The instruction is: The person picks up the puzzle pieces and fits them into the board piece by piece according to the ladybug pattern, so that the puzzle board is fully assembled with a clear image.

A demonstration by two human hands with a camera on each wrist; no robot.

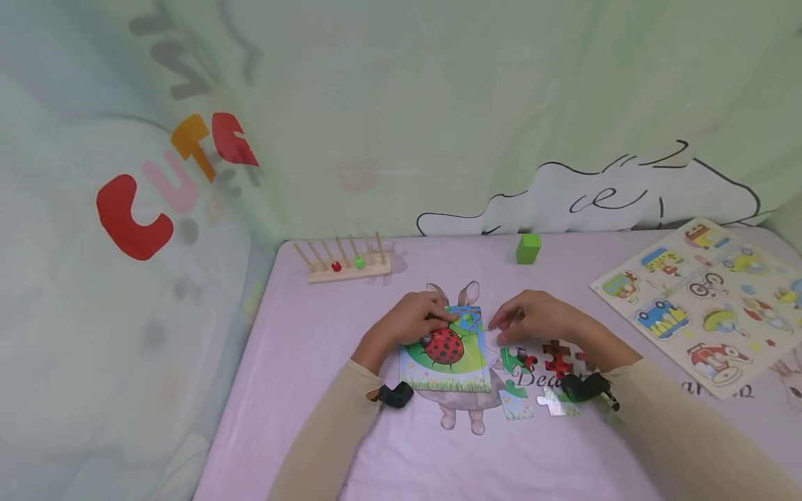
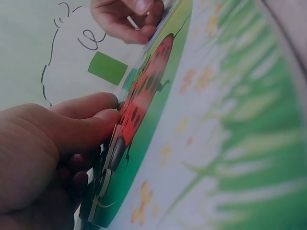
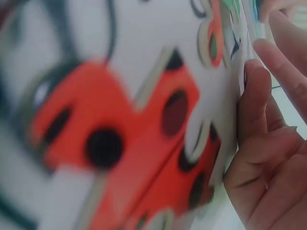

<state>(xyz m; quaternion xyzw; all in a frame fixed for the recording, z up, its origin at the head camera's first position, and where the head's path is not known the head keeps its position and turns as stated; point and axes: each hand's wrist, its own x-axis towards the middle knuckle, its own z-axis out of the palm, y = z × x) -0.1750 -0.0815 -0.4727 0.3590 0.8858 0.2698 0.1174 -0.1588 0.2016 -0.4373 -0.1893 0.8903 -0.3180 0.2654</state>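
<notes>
A ladybug jigsaw puzzle lies in the middle of the table, the red ladybug on green and blue. My left hand reaches over its upper left part. In the left wrist view, the thumb and forefinger tips touch the puzzle at the edge of a thick piece. My right hand hovers just off the puzzle's upper right side, fingers loosely bent, with nothing visible in them. Below it lie several loose pieces, among them a red spotted piece and a grassy piece.
A wooden peg rack with a red and a green bead stands at the back left. Behind the right hand is a green block. A wooden vehicle puzzle board lies at the right, near the right forearm.
</notes>
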